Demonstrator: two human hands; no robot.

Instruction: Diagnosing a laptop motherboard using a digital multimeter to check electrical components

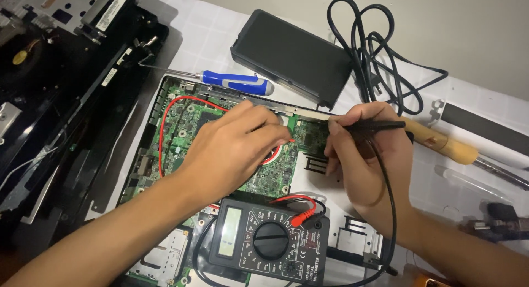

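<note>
Both hands [237,149] [366,160] crowding circuit board [187,127] edge

Both forearms come in from the bottom, angled toward the middle. Left hand [234,149] is palm down, fingers curled with tips pinched together. Right hand [366,155] is knuckles up, thumb and fingers closed in a pen-style grip.

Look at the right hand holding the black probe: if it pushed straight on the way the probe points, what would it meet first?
The right hand aims its black probe leftward; first it would likely meet the left hand fingertips over the green circuit board, though depth is unclear.
</note>
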